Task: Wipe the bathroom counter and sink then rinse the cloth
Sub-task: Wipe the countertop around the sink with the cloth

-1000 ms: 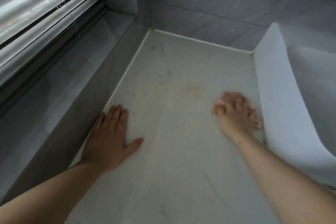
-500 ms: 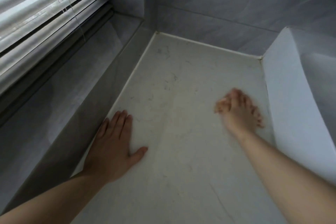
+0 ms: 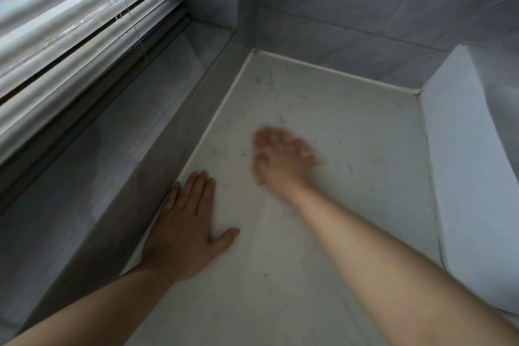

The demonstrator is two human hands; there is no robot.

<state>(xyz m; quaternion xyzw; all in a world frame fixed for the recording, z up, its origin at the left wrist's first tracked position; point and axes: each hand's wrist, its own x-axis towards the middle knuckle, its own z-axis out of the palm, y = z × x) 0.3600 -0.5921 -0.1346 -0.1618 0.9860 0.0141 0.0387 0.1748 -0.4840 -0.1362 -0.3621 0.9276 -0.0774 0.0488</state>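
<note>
The pale marbled counter (image 3: 362,132) runs away from me, speckled with fine dark hairs and marks. My left hand (image 3: 185,227) lies flat on it by the left edge, fingers straight and together, thumb out. My right hand (image 3: 283,157) is down on the counter's middle, blurred by motion, fingers pointing away. No cloth shows under or around it, and the blur hides how the fingers lie. The white sink (image 3: 471,177) rises along the counter's right side, with only its outer wall and part of the bowl in view.
A grey stone window sill (image 3: 98,163) sits a step above the counter on the left, under slatted blinds (image 3: 70,22) with a hanging cord. Grey tiled walls (image 3: 351,22) close off the far end.
My right hand has swept left from beside the sink wall to the counter's middle, close to my left hand. The left hand stays flat where it was.
</note>
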